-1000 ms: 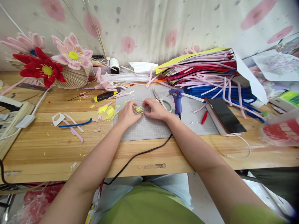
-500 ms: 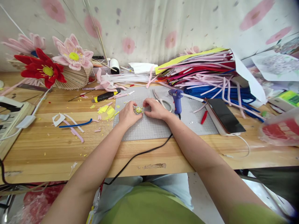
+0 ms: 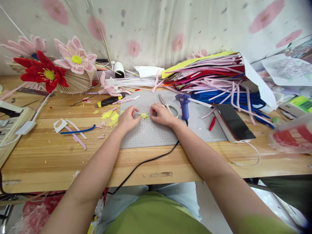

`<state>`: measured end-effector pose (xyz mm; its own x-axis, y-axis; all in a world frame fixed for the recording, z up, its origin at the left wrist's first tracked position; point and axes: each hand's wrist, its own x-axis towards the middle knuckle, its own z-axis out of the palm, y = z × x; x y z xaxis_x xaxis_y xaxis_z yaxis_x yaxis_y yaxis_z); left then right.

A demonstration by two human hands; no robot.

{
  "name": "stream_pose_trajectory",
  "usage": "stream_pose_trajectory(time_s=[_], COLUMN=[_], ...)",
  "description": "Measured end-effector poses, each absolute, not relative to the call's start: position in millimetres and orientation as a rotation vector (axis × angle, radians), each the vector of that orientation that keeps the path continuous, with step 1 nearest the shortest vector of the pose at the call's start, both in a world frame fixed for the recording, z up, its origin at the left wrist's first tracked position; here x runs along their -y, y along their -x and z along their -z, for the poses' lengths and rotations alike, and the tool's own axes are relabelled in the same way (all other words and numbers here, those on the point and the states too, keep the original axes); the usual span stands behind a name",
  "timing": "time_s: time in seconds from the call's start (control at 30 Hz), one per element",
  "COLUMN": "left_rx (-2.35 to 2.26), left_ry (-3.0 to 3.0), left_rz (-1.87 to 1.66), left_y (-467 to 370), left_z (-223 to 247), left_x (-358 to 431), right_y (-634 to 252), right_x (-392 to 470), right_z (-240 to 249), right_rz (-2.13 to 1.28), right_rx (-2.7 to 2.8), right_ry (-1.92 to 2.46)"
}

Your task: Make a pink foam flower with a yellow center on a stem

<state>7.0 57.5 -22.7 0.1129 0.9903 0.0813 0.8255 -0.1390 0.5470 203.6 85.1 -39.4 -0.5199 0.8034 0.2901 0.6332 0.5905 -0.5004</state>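
Note:
A small yellow starburst-shaped flower centre (image 3: 144, 115) with thin spokes lies on the grey cutting mat (image 3: 151, 138) between my hands. My left hand (image 3: 128, 119) is just left of it, thumb and fingers apart, holding nothing visible. To its right is my right hand (image 3: 161, 114), fingers curled with a gap between thumb and forefinger, nothing seen in them. Scissors (image 3: 173, 110) rest behind my right hand. Beside them stands a purple glue gun (image 3: 184, 106) with a white glue stick in it.
Bundled pipe cleaners (image 3: 219, 79) lie at the back right, near a phone (image 3: 235, 122) and a clear tub (image 3: 292, 135). Fuzzy flowers (image 3: 44, 73), a utility knife (image 3: 109, 100) and yellow scraps (image 3: 113, 117) are on the left. A black cord (image 3: 146, 160) crosses the table's front.
My hands have drawn apart from the yellow flower centre, the left one moving left. The piece now lies on the mat between them, where before both hands were around it.

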Motion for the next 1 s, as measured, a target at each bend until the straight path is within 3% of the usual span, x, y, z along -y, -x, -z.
stream_pose_trajectory(time_s=[1.0], left_rx=[-1.827], left_ry=[-2.01], left_rz=[-0.618], left_y=[-7.8], left_z=[20.9], left_x=[-57.7], right_y=[-202.9], right_x=[-83.1], right_z=[36.3], right_rz=[-0.491], right_rx=[2.33], right_ry=[1.124])
